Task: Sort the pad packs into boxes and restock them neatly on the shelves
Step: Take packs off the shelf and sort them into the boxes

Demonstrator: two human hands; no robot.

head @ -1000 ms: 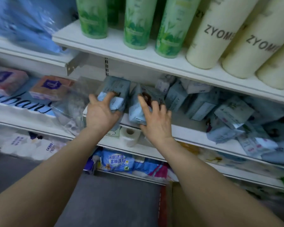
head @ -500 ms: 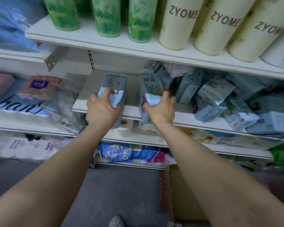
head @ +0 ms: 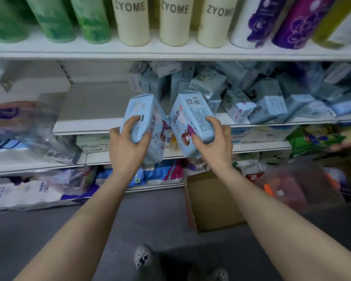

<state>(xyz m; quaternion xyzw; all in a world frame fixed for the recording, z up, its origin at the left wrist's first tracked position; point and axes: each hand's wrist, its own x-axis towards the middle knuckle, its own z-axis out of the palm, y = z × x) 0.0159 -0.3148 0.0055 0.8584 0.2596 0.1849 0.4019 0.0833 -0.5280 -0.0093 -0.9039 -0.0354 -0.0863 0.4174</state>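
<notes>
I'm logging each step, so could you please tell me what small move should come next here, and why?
Probably lower both pad packs into the cardboard box: the left hand and right hand each hold one clear of the shelf, and the box sits open below.

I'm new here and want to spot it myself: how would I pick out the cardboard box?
Find the white shelves and look down to the grey floor. The cardboard box stands open below the right hand. It is plain brown, unlike the printed packs nearby.
</notes>
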